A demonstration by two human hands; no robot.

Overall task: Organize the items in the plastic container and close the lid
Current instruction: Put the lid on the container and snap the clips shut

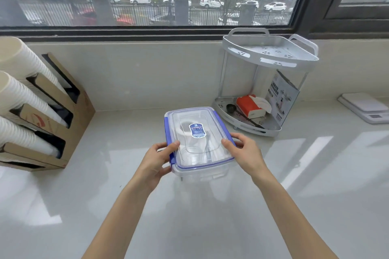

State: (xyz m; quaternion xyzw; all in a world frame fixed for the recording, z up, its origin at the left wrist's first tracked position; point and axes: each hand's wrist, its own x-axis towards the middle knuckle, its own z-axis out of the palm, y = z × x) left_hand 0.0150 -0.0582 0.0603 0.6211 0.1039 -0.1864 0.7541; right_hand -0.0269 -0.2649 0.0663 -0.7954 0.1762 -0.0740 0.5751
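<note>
Container [202, 166] between both hands (lid [197, 134] on).

The things inside the plastic container [200, 166] show only as pale blurs through the lid [197, 134], whose blue label [197, 130] is too small to read, while the paper cups [19, 82] run off the left edge.

A brown cardboard dispenser [52, 111] holding stacked white paper cups [23, 99] stood at left on the pale glossy surface [315, 185]. A white two-tier corner rack [267, 57] carried a red-and-white tissue pack [251, 105]. A white digital scale [366, 108] sat far right.
</note>
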